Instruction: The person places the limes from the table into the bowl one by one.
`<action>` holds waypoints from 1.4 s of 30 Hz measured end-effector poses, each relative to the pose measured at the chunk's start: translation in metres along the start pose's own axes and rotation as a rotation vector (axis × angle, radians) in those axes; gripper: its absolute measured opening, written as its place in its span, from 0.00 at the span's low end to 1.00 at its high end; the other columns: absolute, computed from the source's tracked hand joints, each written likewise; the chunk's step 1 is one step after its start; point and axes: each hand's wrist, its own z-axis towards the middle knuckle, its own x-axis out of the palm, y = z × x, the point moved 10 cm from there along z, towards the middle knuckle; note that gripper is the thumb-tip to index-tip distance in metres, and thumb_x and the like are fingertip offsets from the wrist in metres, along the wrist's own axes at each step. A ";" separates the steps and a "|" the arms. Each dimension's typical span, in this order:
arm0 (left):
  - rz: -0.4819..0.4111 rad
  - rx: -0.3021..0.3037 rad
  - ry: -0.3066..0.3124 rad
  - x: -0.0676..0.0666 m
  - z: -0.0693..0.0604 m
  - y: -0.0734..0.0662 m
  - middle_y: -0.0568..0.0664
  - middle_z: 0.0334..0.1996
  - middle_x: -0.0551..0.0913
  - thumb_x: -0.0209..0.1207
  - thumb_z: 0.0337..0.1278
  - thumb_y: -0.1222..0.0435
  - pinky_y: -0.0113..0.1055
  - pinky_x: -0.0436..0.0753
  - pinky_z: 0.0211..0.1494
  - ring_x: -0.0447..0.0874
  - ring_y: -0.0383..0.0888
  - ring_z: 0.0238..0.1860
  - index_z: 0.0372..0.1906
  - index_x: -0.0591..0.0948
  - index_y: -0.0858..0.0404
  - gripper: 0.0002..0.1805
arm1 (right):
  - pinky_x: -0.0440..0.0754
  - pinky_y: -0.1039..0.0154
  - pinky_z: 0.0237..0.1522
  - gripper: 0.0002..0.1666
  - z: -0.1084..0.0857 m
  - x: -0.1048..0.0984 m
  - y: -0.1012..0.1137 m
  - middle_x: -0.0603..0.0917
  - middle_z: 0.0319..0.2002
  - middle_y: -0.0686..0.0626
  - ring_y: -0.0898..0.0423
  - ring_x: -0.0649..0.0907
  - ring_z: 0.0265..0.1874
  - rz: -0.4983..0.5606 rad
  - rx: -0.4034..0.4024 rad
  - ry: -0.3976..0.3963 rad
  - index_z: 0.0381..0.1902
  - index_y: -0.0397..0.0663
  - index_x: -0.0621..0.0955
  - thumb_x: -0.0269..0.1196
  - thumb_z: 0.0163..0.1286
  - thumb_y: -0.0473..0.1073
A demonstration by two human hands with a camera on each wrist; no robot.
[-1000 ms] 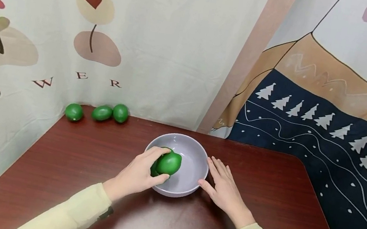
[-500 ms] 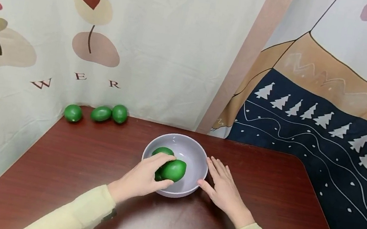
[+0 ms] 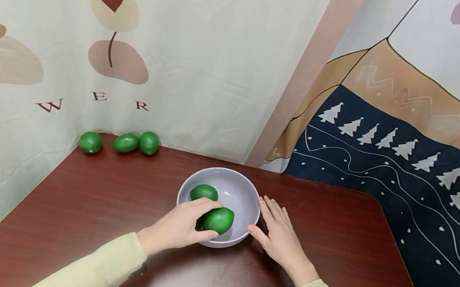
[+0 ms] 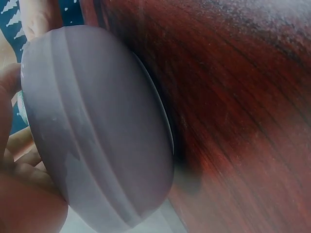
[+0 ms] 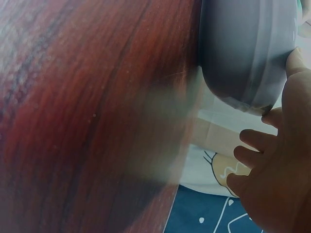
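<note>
In the head view, a grey-lavender bowl (image 3: 243, 203) stands on the table. My left hand (image 3: 176, 224) reaches over its near left rim and grips a green lime (image 3: 221, 220) between thumb and fingers, low inside the bowl. Just behind it a second lime (image 3: 204, 192) lies in the bowl, partly covered by that hand. My right hand (image 3: 282, 241) has its fingers extended, with thumb and forefinger touching the bowl's right rim. The left wrist view shows mostly the outer wall of the bowl (image 4: 102, 126), which hides the held lime. My right thumb meets the bowl (image 5: 248, 53) in the right wrist view.
Three more limes sit at the table's far left corner: one alone (image 3: 90, 142), and a pair, the left lime (image 3: 126, 143) and the right lime (image 3: 149, 143), side by side. Printed curtains (image 3: 206, 61) hang right behind the brown table (image 3: 94, 198).
My left hand has moved right and slightly toward me with the lime, lower in the bowl, uncovering the second lime behind it. My right hand has stayed at the rim.
</note>
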 end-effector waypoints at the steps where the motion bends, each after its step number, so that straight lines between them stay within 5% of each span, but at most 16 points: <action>1: 0.001 -0.004 0.006 0.001 0.000 0.001 0.50 0.54 0.84 0.75 0.54 0.55 0.42 0.83 0.58 0.83 0.44 0.54 0.63 0.80 0.61 0.32 | 0.53 0.35 0.77 0.47 0.000 0.000 0.000 0.63 0.79 0.39 0.36 0.60 0.78 0.000 0.000 0.000 0.80 0.46 0.63 0.64 0.73 0.61; 9: 0.020 -0.022 0.082 0.008 0.006 0.005 0.48 0.55 0.85 0.74 0.55 0.53 0.42 0.82 0.59 0.83 0.43 0.55 0.63 0.81 0.59 0.31 | 0.53 0.35 0.77 0.47 0.001 0.000 0.000 0.64 0.78 0.38 0.36 0.61 0.78 0.001 -0.008 -0.008 0.81 0.46 0.63 0.64 0.73 0.61; 24: 0.032 0.076 0.253 0.023 0.020 0.005 0.47 0.54 0.86 0.72 0.59 0.55 0.40 0.79 0.62 0.83 0.43 0.57 0.60 0.83 0.60 0.26 | 0.55 0.35 0.77 0.47 0.001 0.000 0.001 0.64 0.78 0.38 0.36 0.61 0.78 -0.006 -0.014 -0.014 0.80 0.46 0.63 0.64 0.73 0.60; 30: 0.039 0.065 0.320 0.030 0.023 0.007 0.46 0.54 0.86 0.72 0.59 0.55 0.39 0.79 0.62 0.83 0.42 0.57 0.60 0.83 0.59 0.25 | 0.55 0.35 0.77 0.47 0.000 0.000 0.000 0.64 0.78 0.38 0.36 0.61 0.78 -0.004 -0.013 -0.014 0.81 0.46 0.63 0.64 0.73 0.59; 42: 0.075 0.066 0.368 0.034 0.026 0.007 0.46 0.53 0.87 0.73 0.57 0.55 0.39 0.80 0.62 0.84 0.44 0.56 0.57 0.85 0.59 0.24 | 0.54 0.35 0.77 0.47 0.000 0.001 -0.001 0.64 0.78 0.38 0.36 0.61 0.78 0.006 -0.003 -0.014 0.81 0.49 0.62 0.65 0.73 0.59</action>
